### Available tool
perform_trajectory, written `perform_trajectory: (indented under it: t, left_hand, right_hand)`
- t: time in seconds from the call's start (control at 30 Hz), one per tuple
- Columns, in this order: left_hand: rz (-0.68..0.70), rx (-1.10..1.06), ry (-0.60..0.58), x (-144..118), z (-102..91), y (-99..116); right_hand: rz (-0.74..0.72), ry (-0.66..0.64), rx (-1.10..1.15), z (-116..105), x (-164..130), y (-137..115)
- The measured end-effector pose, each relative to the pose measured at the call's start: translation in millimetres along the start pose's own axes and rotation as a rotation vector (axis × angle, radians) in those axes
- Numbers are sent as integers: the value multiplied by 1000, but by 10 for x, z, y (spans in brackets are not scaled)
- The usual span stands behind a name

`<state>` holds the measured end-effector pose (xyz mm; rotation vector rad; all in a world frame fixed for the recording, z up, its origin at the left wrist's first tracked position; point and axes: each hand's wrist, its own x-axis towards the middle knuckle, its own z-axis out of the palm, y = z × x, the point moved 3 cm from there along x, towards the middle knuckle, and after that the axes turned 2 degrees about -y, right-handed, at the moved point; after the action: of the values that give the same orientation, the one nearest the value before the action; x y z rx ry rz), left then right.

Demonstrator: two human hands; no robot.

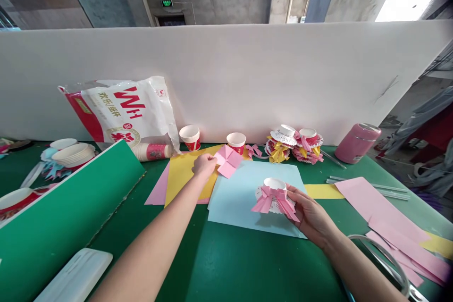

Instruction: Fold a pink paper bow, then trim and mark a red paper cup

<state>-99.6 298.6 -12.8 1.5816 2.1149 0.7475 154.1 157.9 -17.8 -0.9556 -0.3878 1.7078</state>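
Observation:
In my right hand (307, 210) is a small white paper cup (274, 184) with a lacy white paper collar and a pink paper bow (274, 198) on its front. The cup is held by its right side, over the light blue paper sheets (226, 212). Farther back, my left hand (205, 164) pinches the left edge of a folded pink paper piece (228, 160), creased into a square with a raised centre. Just behind that piece stands a red and white paper cup (236, 140), partly covered by it.
Decorated cups (281, 144) stand by the white partition (247, 80), near a pink tumbler (358, 143). A packet of paper cups (130, 108) leans at left, behind a green board (78, 203). Pink paper strips (382, 207) and clear sticks (375, 188) lie at right; yellow paper (180, 179) lies left of the blue.

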Motion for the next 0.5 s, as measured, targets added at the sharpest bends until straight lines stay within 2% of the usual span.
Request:
perform_trajectory:
  t: [0.17, 0.27, 0.33, 0.4, 0.5]
  left_hand:
    - [-76, 132, 66, 80, -440, -265]
    - [-120, 225, 149, 92, -695, -419]
    - [-116, 284, 214, 75, -800, -447]
    - [-34, 322, 251, 48, -815, -372]
    - [237, 331, 189, 10, -647, -74]
  right_hand:
    - [-10, -14, -6, -27, 68, -9]
    - [-19, -7, -5, -32, 121, -22]
    - [-19, -8, -4, -26, 149, -24]
    - [-18, -11, -5, -16, 168, -21]
    - [-17, -14, -8, -5, 181, -6]
